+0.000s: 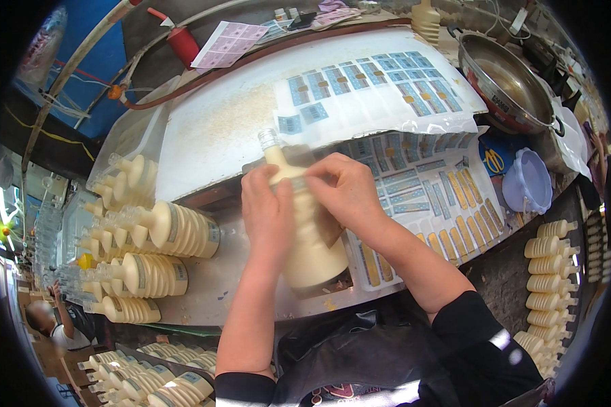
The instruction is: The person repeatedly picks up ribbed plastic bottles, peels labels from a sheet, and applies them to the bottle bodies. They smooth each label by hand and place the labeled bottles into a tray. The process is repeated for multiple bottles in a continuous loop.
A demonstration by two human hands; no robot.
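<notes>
Lying on its side at the middle of the pale worktop (217, 136): a cream-filled bottle (310, 251), clear uncapped neck pointing away, base toward the body. Left hand (267, 210) clamped round the bottle's shoulder from the left, fingers curled over the top of it. Right hand (345, 188) pressed on the same shoulder from the right, fingertips pinched together on a small strip at the neck; too small to tell whether a label. Hands touching each other over the bottle.

Just right of the bottle, partly under the right forearm: a flat sheet of labels (428, 197), narrow yellow strips and blue-and-white rectangles in rows. Farther back on the worktop: a second label sheet (373, 85), white backing with rows of small blue rectangles, several gaps at its left end. Beyond the far edge: a pink-and-white printed sheet (227, 42), beside a red cylinder (182, 42).

To the left: stacked filled bottles (163, 234), lying on their sides, grey-blue bands round their bodies. At far right: another row of cream bottles (550, 285), a lilac plastic bowl (527, 182), a large metal pan (506, 85).
</notes>
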